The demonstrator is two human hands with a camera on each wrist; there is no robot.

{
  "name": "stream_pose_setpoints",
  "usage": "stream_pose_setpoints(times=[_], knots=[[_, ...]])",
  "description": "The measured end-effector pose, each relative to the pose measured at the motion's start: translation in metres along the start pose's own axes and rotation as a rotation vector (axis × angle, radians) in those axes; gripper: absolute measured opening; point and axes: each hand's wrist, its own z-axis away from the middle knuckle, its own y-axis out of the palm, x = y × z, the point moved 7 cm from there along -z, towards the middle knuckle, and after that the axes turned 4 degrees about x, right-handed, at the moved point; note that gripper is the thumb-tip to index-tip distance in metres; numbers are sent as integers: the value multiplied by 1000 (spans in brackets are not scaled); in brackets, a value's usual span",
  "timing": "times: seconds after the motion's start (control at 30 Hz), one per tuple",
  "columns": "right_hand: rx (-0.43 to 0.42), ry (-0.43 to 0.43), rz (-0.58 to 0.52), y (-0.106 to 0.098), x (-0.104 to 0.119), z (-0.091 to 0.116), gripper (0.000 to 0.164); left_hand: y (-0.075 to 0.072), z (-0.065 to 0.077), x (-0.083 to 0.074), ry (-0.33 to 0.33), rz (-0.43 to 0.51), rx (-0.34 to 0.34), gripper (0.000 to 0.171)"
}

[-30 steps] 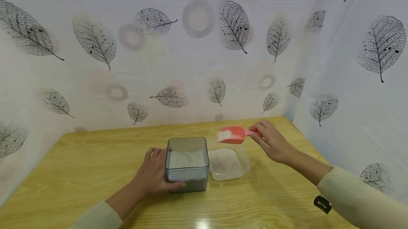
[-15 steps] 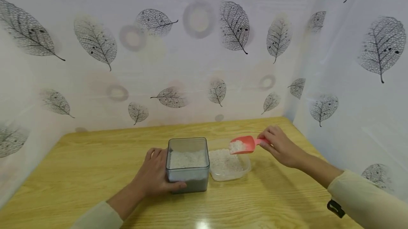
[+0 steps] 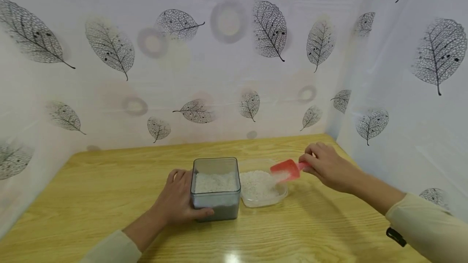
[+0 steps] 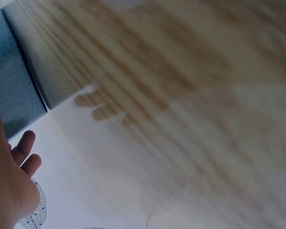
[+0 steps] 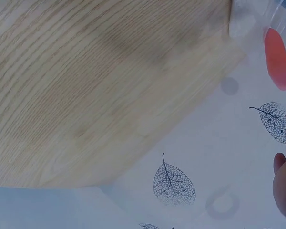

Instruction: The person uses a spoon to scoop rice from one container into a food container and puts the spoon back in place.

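Note:
My left hand holds the near left side of a smoky grey square container, thumb along its front and fingers at its left side. White rice lies inside it. Pinched by its handle in my right hand, a red scoop is tilted over a low clear plastic box. Blurred white grains are falling from the scoop onto the rice in that box. In the right wrist view, part of the scoop shows at the right edge; the left wrist view shows the grey container.
Both containers stand side by side on a wood-grain table. A white curtain with leaf prints rises behind the table and along its sides. A dark clip-like object hangs below the right sleeve.
My right hand has moved right and slightly down with the scoop, which has tipped from level and is shedding its rice. The left hand and grey container have stayed in place.

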Motion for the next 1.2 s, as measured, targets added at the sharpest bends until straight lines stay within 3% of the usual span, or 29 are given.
stream_pose_setpoints(times=[0.13, 0.43, 0.57, 0.77, 0.93, 1.2], knots=[[-25, -49, 65, -4, 2, -3, 44, -1, 0, 0, 2, 1, -4, 108], [-37, -66, 75, -11, 6, -10, 41, -1, 1, 0, -3, 7, -9, 110], [-43, -25, 28, -15, 6, -13, 38, -1, 0, 0, 3, -4, -14, 109], [-84, -30, -40, -17, 12, -17, 37, 0, 0, -1, 1, -19, -13, 109], [-80, -3, -74, -16, 12, -21, 27, 1, 0, -1, 2, -31, -14, 109], [-126, 23, -137, -33, 20, -53, 25, 0, 1, -1, -1, -28, -9, 108]])
